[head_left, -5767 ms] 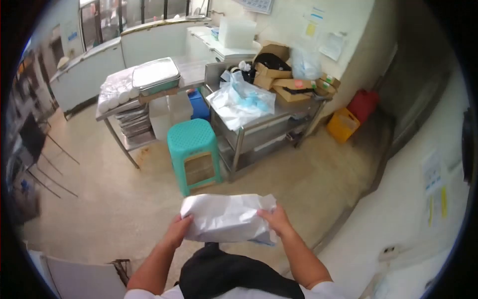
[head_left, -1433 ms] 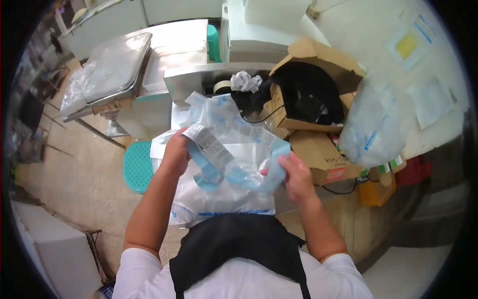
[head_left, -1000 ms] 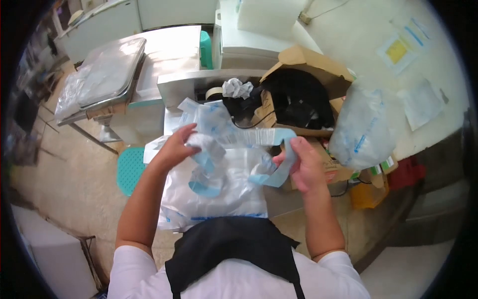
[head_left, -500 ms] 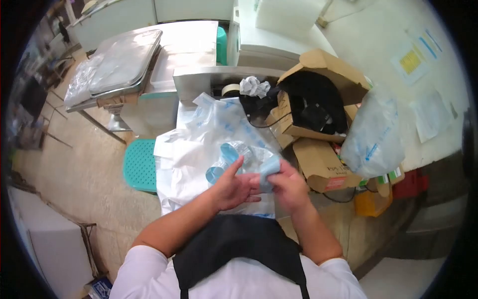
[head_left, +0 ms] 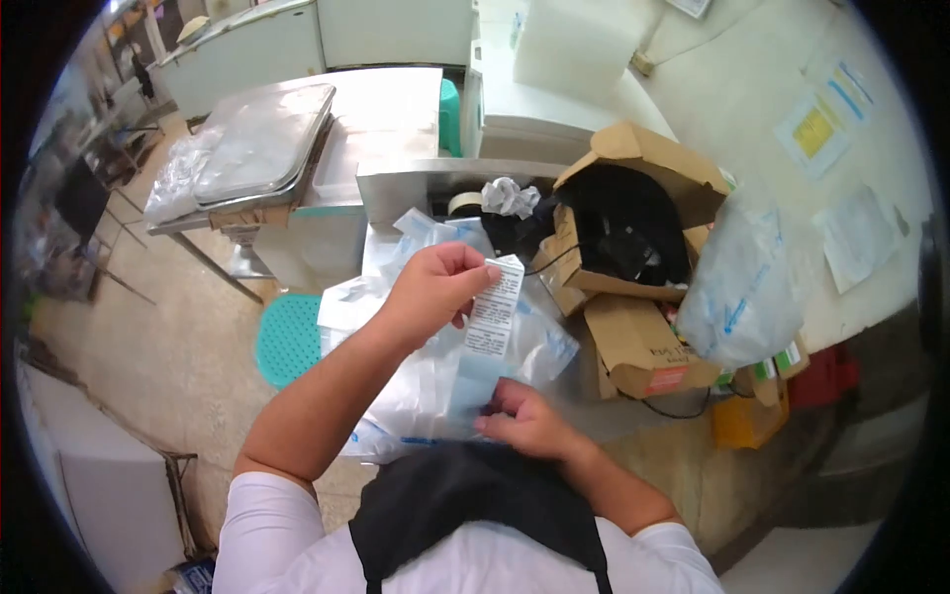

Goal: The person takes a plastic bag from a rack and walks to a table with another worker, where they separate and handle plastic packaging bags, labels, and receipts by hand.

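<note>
My left hand (head_left: 435, 289) pinches the top end of a strip of printed white labels (head_left: 494, 309) on pale blue backing. Lower down, my right hand (head_left: 524, 421) holds the blue backing part (head_left: 468, 392) of the same strip between thumb and fingers. The strip hangs nearly upright between the two hands. Beneath it, white and clear plastic bags (head_left: 396, 397) with blue print lie on the metal table, partly hidden by my left arm and the strip.
An open cardboard box (head_left: 633, 148) with black items stands at the right back, beside a clear plastic bag (head_left: 737, 287). Crumpled paper (head_left: 510, 197) and a tape roll (head_left: 465, 203) lie behind the bags. A green stool (head_left: 288, 340) and metal trays (head_left: 262, 144) are at left.
The curled label strip is now stretched between my hands. My left hand has moved up to its top end, and my right hand has moved down and toward me.
</note>
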{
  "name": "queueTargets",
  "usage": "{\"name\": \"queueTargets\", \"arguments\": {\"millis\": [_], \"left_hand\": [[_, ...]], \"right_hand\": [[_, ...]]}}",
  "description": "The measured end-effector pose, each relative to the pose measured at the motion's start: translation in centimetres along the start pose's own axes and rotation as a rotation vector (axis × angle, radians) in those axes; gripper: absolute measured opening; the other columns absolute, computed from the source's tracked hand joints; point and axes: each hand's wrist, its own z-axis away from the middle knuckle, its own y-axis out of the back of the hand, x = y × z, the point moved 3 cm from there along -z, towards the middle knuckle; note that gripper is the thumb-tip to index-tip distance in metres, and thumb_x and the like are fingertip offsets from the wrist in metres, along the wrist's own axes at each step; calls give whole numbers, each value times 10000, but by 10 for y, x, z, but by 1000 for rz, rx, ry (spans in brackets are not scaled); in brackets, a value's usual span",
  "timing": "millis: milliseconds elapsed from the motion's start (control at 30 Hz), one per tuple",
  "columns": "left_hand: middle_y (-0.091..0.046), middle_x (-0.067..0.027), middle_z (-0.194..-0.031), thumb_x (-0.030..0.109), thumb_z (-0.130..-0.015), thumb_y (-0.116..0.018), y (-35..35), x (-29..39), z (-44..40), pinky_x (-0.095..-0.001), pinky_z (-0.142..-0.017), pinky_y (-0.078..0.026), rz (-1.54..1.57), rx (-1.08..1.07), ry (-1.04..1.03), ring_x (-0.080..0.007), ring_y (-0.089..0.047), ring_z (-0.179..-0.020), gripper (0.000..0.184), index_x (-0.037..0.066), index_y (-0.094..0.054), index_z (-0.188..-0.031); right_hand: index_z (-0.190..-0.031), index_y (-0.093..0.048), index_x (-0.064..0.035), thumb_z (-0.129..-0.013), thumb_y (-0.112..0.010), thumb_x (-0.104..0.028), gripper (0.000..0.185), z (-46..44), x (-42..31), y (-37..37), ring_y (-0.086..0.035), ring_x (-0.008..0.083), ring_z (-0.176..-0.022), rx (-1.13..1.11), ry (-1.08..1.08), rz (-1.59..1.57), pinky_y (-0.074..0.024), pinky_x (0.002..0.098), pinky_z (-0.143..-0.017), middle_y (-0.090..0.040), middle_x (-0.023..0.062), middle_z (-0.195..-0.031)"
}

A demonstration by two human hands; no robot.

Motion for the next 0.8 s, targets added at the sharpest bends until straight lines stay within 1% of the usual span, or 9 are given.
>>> {"name": "queueTargets", "arguments": {"millis": [100,200,233,300,400,533,633,733,800], "left_hand": [[-619,15,-712,222,-894,-716,2,-3,5,-233,-475,-430,-106,-23,-20,-64,-533,-553,169,78,-634,-862],[-627,9,-746,236,-904,-704,-2,-16,15,-226,-518,-432,-160,-57,-2,-61,-542,-608,179,70,-640,-881],[-631,5,-767,241,-907,-700,-3,-24,16,-224,-544,-436,-163,-40,-6,-62,-548,-635,182,68,-643,-894],[-642,-4,-846,261,-917,-688,-3,-33,23,-219,-650,-448,-57,30,10,-73,-557,-725,212,55,-646,-947],[-650,-8,-885,216,-894,-721,7,-50,47,-226,-723,-472,-11,-59,106,-83,-588,-779,205,44,-644,-974],[-680,-14,-900,118,-862,-754,9,-64,68,-231,-730,-500,187,-72,119,-76,-623,-808,220,5,-655,-1023],[-692,-24,-908,84,-867,-737,12,-66,66,-224,-749,-508,161,-11,75,-88,-640,-809,179,10,-667,-1013],[-695,-27,-901,77,-869,-733,16,-66,66,-225,-757,-514,154,15,69,-94,-647,-810,152,17,-676,-996],[-696,-27,-898,75,-871,-729,16,-66,66,-225,-756,-515,137,16,68,-93,-646,-812,140,17,-681,-989]], "right_hand": [[-1140,-637,1,-931,-629,-127,245,-12,-24,18,-605,131,-964,38,100,-287,-472,291,-901,-671,38,-1002],[-1094,-658,-4,-937,-650,-181,237,-26,-22,32,-582,98,-863,199,-26,-196,-467,267,-809,-669,20,-943],[-1074,-671,-10,-937,-667,-212,244,-28,-24,29,-563,79,-789,188,0,-114,-448,244,-732,-669,8,-908],[-1050,-670,-11,-938,-668,-218,236,-34,-25,20,-571,82,-752,273,38,-151,-449,239,-695,-669,13,-878],[-1007,-665,-17,-941,-667,-225,218,-39,-21,24,-573,83,-703,383,65,-154,-446,235,-643,-668,25,-843],[-909,-638,-38,-943,-665,-247,213,-42,-21,28,-569,88,-651,410,35,-179,-441,239,-597,-654,31,-788],[-873,-613,-54,-907,-711,-224,199,-44,-27,30,-581,102,-645,396,-44,-141,-453,247,-602,-641,20,-773],[-835,-584,-62,-860,-761,-187,218,-39,-34,38,-607,107,-677,655,301,454,-468,255,-611,-636,17,-776],[-859,-645,-54,-795,-791,-134,179,-24,-52,32,-636,182,-715,574,413,713,-494,299,-635,-655,65,-810]]}}
